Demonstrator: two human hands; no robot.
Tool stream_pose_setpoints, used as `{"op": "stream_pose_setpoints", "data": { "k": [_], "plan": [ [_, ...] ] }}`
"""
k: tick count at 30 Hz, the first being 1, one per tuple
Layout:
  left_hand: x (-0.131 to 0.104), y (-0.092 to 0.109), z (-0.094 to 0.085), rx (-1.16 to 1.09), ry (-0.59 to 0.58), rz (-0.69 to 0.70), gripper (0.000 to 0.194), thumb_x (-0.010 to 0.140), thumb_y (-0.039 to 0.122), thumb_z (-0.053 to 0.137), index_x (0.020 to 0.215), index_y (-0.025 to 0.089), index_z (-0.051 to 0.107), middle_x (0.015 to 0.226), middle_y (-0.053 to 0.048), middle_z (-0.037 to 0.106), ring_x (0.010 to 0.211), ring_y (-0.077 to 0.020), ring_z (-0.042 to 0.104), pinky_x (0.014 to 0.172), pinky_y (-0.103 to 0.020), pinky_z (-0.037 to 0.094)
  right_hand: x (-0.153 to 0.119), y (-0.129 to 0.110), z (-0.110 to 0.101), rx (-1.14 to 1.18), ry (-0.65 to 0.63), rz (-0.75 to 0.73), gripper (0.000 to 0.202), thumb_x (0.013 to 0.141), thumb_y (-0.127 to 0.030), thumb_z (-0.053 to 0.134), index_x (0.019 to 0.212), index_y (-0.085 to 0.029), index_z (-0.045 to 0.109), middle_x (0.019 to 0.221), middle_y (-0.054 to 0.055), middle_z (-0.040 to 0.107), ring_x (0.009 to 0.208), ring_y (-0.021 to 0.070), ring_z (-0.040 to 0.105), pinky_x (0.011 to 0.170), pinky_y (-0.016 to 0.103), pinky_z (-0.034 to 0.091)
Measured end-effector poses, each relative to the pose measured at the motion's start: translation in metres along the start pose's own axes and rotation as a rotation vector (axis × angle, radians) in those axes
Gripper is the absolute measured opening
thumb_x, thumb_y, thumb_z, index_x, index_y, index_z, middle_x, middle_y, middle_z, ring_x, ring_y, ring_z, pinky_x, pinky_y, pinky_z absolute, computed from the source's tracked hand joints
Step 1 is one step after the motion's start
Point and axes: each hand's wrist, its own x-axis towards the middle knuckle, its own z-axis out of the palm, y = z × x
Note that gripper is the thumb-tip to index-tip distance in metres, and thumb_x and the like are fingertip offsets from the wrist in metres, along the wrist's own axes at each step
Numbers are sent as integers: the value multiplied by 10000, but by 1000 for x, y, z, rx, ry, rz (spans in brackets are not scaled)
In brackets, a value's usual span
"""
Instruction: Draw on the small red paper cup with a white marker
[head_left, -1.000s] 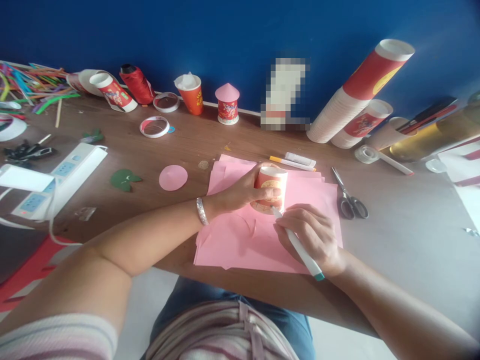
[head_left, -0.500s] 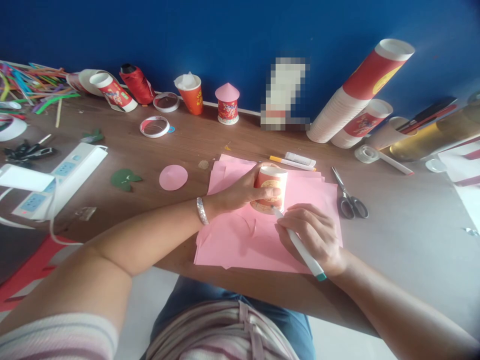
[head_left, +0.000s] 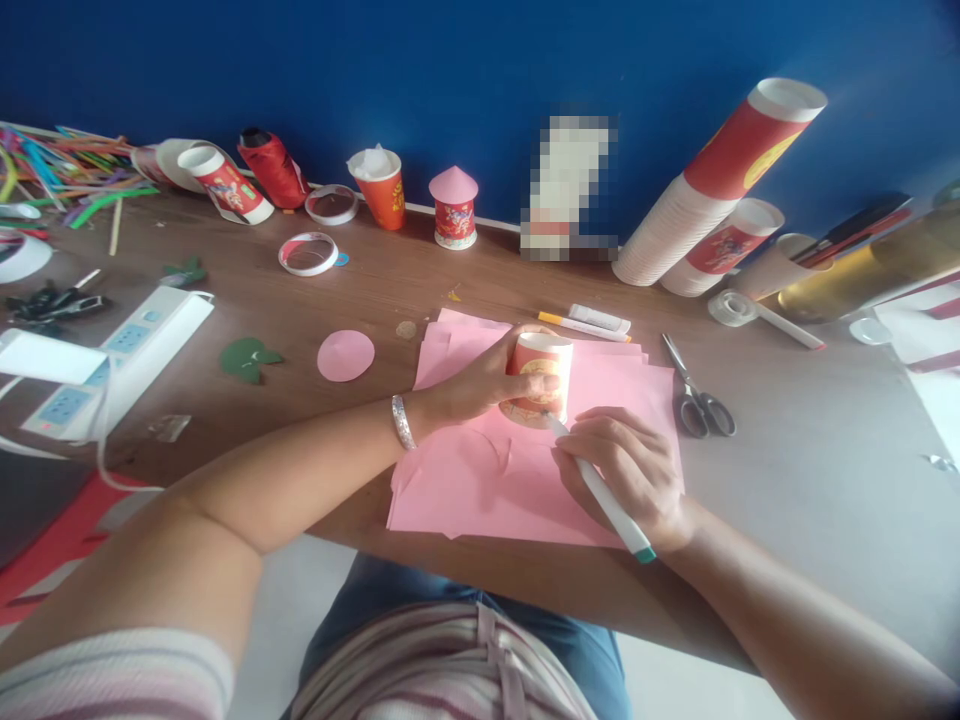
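The left hand (head_left: 480, 385) is gripping the paper cup (head_left: 551, 362) around its side, with one digit crossing the printed front. The cup is standing roughly upright, mouth upward, over the pink sheets (head_left: 465, 495) on the table (head_left: 390, 285); whether its base is bearing on the paper cannot be told.

The right hand (head_left: 622, 465) is holding the white marker (head_left: 611, 508) in a pen grip, its teal end pointing back toward the body. The tip is meeting the patterned band near the cup's lower edge, or is lying just beside it; exact contact is too small to confirm.

For good control, the left hand should be bracing the cup without denting its wall. The right hand should be applying light, even pressure, since the curved surface is likely to be deflecting the tip. Turning the cup in small increments should be giving a steadier line than stretching the wrist. The fingers should be clearing any wet ink.

The scissors (head_left: 691, 400) are lying beside the sheets, on the right.
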Motion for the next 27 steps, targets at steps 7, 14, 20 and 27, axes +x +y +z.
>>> {"op": "stream_pose_setpoints", "data": {
  "k": [7, 14, 20, 27],
  "plan": [
    [1, -2, -2, 7, 25, -9, 541, 832, 364, 782, 1244, 210, 467, 874, -7, 606, 804, -161, 638, 688, -294, 493, 2, 0, -1, -8, -15, 14, 189, 881, -48, 648, 987, -195, 596, 744, 1, 650, 645, 143, 625, 685, 327, 613],
    [0, -1, -2, 14, 17, 0, 520, 847, 353, 777, 1243, 223, 466, 885, 13, 580, 787, -142, 611, 680, -286, 486, -1, 0, 0, -8, 39, -2, 206, 852, -37, 679, 986, -175, 607, 747, 14, 646, 655, 159, 633, 679, 340, 618],
    [0, -1, -1, 6, 25, -15, 544, 847, 357, 776, 1262, 228, 450, 899, 1, 605, 793, -165, 651, 664, -289, 488, -1, -1, -1, -8, -6, 4, 196, 862, -42, 662, 979, -188, 605, 747, 11, 651, 670, 157, 633, 676, 333, 622],
    [1, -1, -1, 19, 30, 3, 556, 829, 367, 795, 1248, 220, 460, 923, -8, 605, 813, -164, 648, 692, -296, 500, -1, -1, 0, -6, -19, -4, 195, 851, -20, 673, 967, -161, 602, 744, 28, 651, 668, 163, 637, 679, 335, 613]
  ]
}}
